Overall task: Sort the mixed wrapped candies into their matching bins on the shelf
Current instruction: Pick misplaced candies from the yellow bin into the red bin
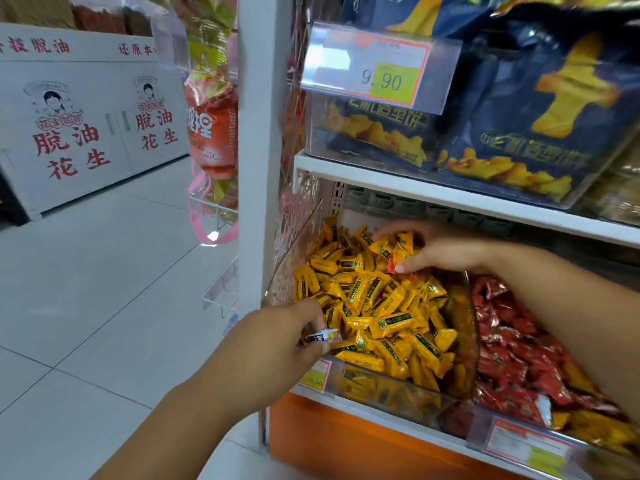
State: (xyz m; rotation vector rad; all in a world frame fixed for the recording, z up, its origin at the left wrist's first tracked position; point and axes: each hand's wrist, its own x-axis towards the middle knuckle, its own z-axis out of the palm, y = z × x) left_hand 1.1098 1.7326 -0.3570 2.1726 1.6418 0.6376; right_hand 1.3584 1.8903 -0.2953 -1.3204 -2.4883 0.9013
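Lower centre, the left hand [277, 337] has its grip pinching a white-and-blue candy [322, 336] at the front of the yellow bin [381, 386]. Farther in, mid-frame, the right hand [446, 251] pinches a stray red candy [393, 266]. The strays are being picked out; next, the red one probably goes right into the red bin [485, 410].

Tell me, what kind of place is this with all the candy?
Probably a shop's snack aisle: a 9.90 price tag hangs on the shelf, clear bins hold yellow candies and red candies, and snack bags stand above.
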